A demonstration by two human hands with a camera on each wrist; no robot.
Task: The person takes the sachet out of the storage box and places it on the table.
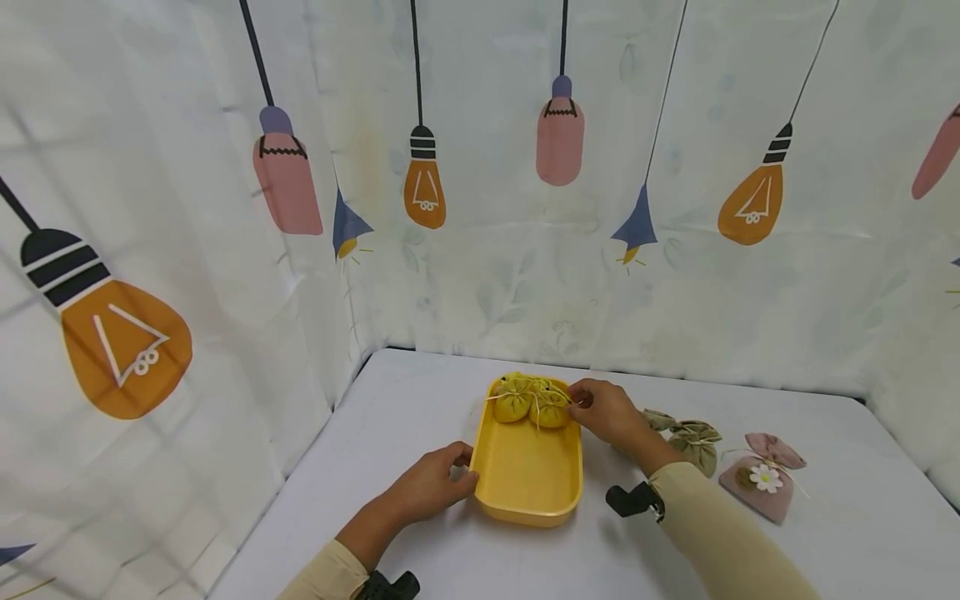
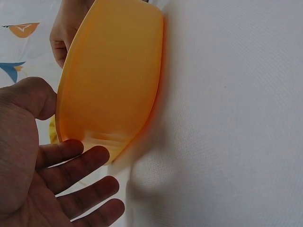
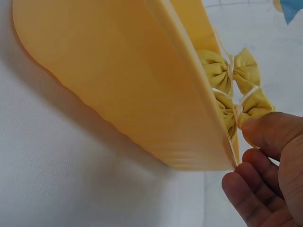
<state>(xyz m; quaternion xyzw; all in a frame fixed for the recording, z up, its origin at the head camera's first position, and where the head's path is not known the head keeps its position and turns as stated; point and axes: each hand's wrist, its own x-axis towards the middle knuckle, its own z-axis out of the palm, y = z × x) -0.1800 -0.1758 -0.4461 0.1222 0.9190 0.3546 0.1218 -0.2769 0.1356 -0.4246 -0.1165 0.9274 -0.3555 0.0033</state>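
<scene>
Two small yellow drawstring pouches (image 1: 550,409) lie side by side at the far end of a yellow plastic tray (image 1: 528,475). Their gathered tops and pale strings show in the right wrist view. My right hand (image 1: 603,410) is at the tray's far right corner, its thumb and forefinger pinching the ruffled top of the nearer pouch (image 3: 255,103). Its other fingers are by the rim. At the tray's left side, my left hand (image 1: 431,483) touches the rim with its thumb, while its loosely spread fingers (image 2: 90,165) lie along the outer wall.
Right of the tray, partly behind my right forearm, lie olive-green pouches (image 1: 696,446). Beyond them rests a pink pouch (image 1: 761,479) with a white flower. A white cloth covers the table (image 1: 405,400), and a printed curtain (image 1: 495,275) hangs behind it.
</scene>
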